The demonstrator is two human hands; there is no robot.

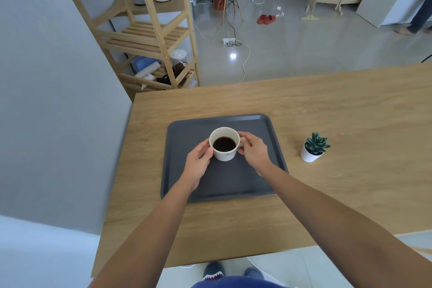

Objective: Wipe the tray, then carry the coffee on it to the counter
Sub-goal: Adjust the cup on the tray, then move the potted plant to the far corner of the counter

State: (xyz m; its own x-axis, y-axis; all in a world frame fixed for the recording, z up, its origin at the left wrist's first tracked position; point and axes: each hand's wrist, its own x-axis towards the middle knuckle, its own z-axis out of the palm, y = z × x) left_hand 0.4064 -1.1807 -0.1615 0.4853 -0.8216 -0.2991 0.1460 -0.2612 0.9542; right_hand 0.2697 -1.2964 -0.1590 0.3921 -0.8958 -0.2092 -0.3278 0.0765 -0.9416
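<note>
A dark grey rectangular tray (264, 128) lies on the wooden table in front of me. A white mug of black coffee (225, 144) is over the tray's far half; whether it rests on the tray or hangs just above it I cannot tell. My left hand (198, 161) cups the mug's left side. My right hand (253, 151) grips the right side at the handle. Both forearms reach in from the bottom of the view. No cloth is in view.
A small potted succulent (314, 147) stands on the wooden table (327, 194) to the right of the tray. A wooden shelf rack (154, 37) stands beyond the table's far left corner. Cables, a power strip (229, 41) and red slippers (266, 18) lie on the glossy floor.
</note>
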